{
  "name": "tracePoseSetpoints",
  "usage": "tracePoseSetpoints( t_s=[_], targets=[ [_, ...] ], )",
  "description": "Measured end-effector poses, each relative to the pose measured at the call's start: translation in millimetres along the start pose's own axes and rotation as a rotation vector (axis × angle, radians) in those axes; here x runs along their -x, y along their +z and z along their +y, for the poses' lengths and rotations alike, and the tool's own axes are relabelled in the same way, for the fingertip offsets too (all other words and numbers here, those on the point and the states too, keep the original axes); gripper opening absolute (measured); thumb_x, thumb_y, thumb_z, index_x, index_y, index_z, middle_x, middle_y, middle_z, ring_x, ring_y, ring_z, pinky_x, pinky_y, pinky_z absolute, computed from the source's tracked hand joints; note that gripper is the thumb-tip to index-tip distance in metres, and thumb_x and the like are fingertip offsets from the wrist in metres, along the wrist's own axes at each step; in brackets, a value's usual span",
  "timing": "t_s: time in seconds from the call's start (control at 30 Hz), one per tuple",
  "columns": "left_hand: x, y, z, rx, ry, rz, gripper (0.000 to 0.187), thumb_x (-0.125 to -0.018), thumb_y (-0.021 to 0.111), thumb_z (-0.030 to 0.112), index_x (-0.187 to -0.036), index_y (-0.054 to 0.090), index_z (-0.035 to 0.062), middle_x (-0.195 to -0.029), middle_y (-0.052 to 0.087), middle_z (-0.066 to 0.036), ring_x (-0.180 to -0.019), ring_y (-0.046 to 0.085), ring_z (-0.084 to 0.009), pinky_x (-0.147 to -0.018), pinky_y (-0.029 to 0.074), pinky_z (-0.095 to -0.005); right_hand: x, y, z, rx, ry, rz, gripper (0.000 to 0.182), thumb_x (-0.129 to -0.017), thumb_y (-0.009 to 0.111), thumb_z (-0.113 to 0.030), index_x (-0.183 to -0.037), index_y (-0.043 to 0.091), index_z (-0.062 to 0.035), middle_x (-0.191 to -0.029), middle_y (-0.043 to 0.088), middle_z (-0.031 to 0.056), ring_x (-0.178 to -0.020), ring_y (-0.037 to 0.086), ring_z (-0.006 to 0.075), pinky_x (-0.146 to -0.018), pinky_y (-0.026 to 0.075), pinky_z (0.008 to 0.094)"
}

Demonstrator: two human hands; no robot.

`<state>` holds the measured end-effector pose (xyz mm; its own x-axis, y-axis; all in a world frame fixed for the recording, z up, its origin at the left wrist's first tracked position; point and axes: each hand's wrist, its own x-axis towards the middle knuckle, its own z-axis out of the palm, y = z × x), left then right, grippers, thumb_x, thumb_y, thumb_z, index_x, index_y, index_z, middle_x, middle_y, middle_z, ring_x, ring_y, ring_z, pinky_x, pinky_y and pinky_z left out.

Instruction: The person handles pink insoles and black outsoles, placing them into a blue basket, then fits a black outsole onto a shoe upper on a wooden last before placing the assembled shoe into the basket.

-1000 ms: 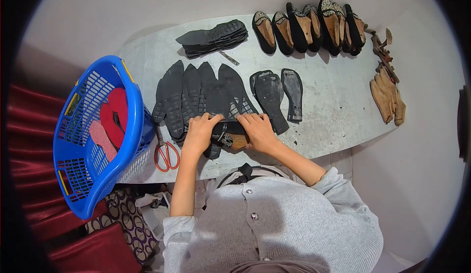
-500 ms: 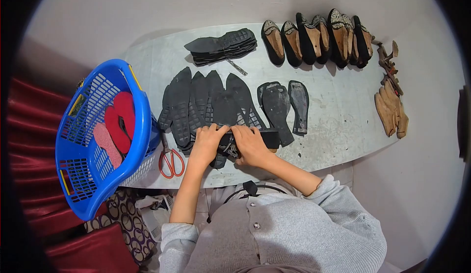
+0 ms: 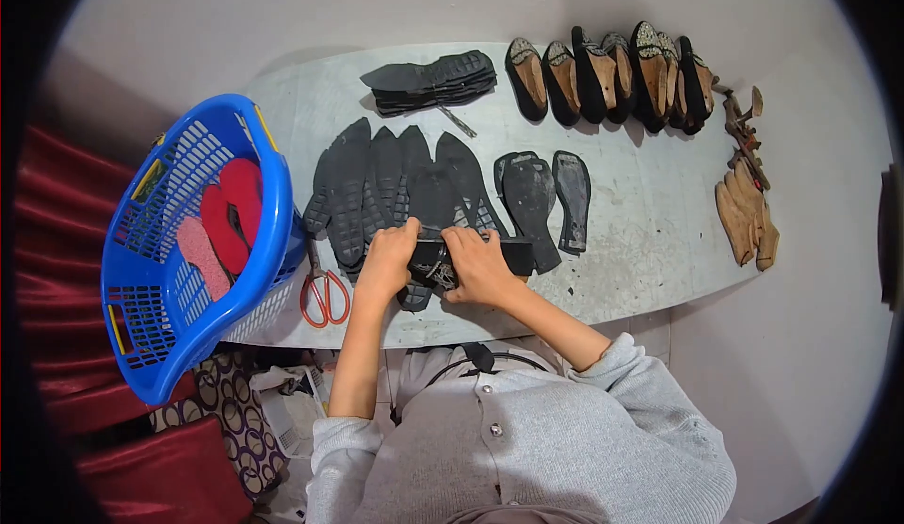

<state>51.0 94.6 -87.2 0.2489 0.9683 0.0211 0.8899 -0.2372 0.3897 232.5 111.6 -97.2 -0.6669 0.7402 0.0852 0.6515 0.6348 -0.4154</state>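
Observation:
Both of my hands hold one black shoe (image 3: 514,255) on its side near the table's front edge. My left hand (image 3: 387,258) grips its left end, with fingers bent over the top edge. Wrapped round its middle is my right hand (image 3: 480,265), with the thumb low on the patterned upper. The sole faces away and is mostly hidden. Just behind my hands, dark soles (image 3: 347,199) with pointed tips lie fanned out and overlapping. Smaller worn black soles (image 3: 529,199) rest to the right of them.
A blue basket (image 3: 275,213) with red and pink pieces stands at the left, beside red-handled scissors (image 3: 325,300). Stacked soles (image 3: 431,81) lie at the back. Several shoes (image 3: 595,81) line the back right, near wooden lasts (image 3: 741,213) and a metal tool (image 3: 744,138).
My left hand's fingers have shifted a little to the left, away from my right hand, widening the gap between them. The whole view has moved slightly.

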Motion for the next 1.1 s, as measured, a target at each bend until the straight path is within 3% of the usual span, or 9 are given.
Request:
tracePoseSetpoints(
  t_s=[0.13, 0.17, 0.3, 0.57, 0.63, 0.7, 0.93, 1.03, 1.1],
  targets=[
    [0, -4, 0, 0.013, 0.032, 0.012, 0.052, -0.049, 0.063, -0.011, -0.095, 0.041, 0.0014, -0.076, 0.059, -0.018, -0.082, 0.058, -0.0357, -0.072, 0.044, -0.0425, -9, 2, -12, -0.028, -0.033, 0.126, 0.082, -0.051, 0.079, -0.040, -0.114, 0.043, -0.0016, -0.113, 0.049, 0.0145, -0.111, 0.047, 0.0279, -0.096, 0.030, 0.0479],
    [1, -5, 2, 0.017, 0.005, 0.012, 0.052, -0.049, 0.063, -0.011, -0.095, 0.041, 0.0014, -0.076, 0.059, -0.018, -0.082, 0.057, -0.0364, -0.071, 0.044, -0.0430, -12, 9, -16, -0.018, -0.075, 0.212, 0.073, -0.055, 0.076, -0.036, -0.111, 0.045, -0.0020, -0.109, 0.051, 0.0141, -0.105, 0.049, 0.0276, -0.091, 0.034, 0.0449],
    [3, 3, -7, 0.093, -0.015, 0.054, 0.052, -0.050, 0.062, -0.012, -0.096, 0.042, 0.0011, -0.077, 0.058, -0.020, -0.082, 0.056, -0.0387, -0.072, 0.044, -0.0446, -16, 24, -22, 0.018, -0.037, 0.187, 0.061, -0.059, 0.073, -0.031, -0.107, 0.048, -0.0031, -0.096, 0.053, 0.0109, -0.090, 0.052, 0.0258, -0.076, 0.037, 0.0388],
    [4, -5, -4, 0.147, -0.030, 0.018, 0.043, -0.054, 0.061, -0.011, -0.093, 0.049, -0.0004, -0.087, 0.059, -0.020, -0.090, 0.055, -0.0379, -0.078, 0.043, -0.0442, -20, 19, -23, -0.058, 0.051, 0.177, 0.058, -0.056, 0.076, -0.030, -0.105, 0.053, -0.0103, -0.088, 0.056, 0.0054, -0.084, 0.057, 0.0233, -0.073, 0.039, 0.0389],
    [10, 2, -7, 0.020, 0.123, 0.291, 0.044, -0.056, 0.063, -0.010, -0.097, 0.054, -0.0002, -0.093, 0.060, -0.017, -0.094, 0.054, -0.0365, -0.081, 0.043, -0.0416, -22, 20, -21, -0.066, 0.048, 0.179, 0.057, -0.056, 0.076, -0.030, -0.104, 0.053, -0.0104, -0.088, 0.056, 0.0056, -0.084, 0.057, 0.0234, -0.073, 0.039, 0.0390],
    [14, 2, -11, 0.140, 0.053, 0.213, 0.045, -0.056, 0.064, -0.009, -0.099, 0.055, 0.0008, -0.095, 0.060, -0.016, -0.095, 0.054, -0.0360, -0.081, 0.043, -0.0404, -21, 23, -22, -0.096, 0.057, 0.212, 0.051, -0.054, 0.075, -0.028, -0.097, 0.054, -0.0089, -0.085, 0.057, 0.0077, -0.082, 0.057, 0.0258, -0.074, 0.039, 0.0385],
    [11, -11, -13, 0.292, 0.011, 0.075, 0.045, -0.055, 0.068, -0.006, -0.098, 0.060, 0.0027, -0.096, 0.061, -0.015, -0.093, 0.055, -0.0351, -0.081, 0.044, -0.0396, -19, 18, -19, -0.061, 0.037, 0.165, 0.055, -0.056, 0.075, -0.029, -0.101, 0.052, -0.0064, -0.089, 0.056, 0.0085, -0.086, 0.056, 0.0251, -0.075, 0.039, 0.0386],
    [12, -13, -11, 0.301, 0.005, 0.068, 0.045, -0.055, 0.068, -0.006, -0.098, 0.061, 0.0035, -0.094, 0.061, -0.016, -0.091, 0.056, -0.0353, -0.079, 0.045, -0.0401, -15, 8, -10, -0.174, -0.008, 0.104, 0.068, -0.056, 0.077, -0.034, -0.111, 0.049, -0.0051, -0.100, 0.057, 0.0124, -0.096, 0.055, 0.0277, -0.080, 0.039, 0.0391],
    [12, -13, -11, 0.297, 0.000, 0.058, 0.044, -0.055, 0.068, -0.006, -0.097, 0.061, 0.0037, -0.094, 0.061, -0.016, -0.090, 0.057, -0.0352, -0.078, 0.045, -0.0401, -4, -6, 1, -0.048, -0.018, 0.129, 0.081, -0.053, 0.079, -0.042, -0.117, 0.047, -0.0042, -0.107, 0.056, 0.0144, -0.103, 0.053, 0.0288, -0.085, 0.038, 0.0408]
  ],
)
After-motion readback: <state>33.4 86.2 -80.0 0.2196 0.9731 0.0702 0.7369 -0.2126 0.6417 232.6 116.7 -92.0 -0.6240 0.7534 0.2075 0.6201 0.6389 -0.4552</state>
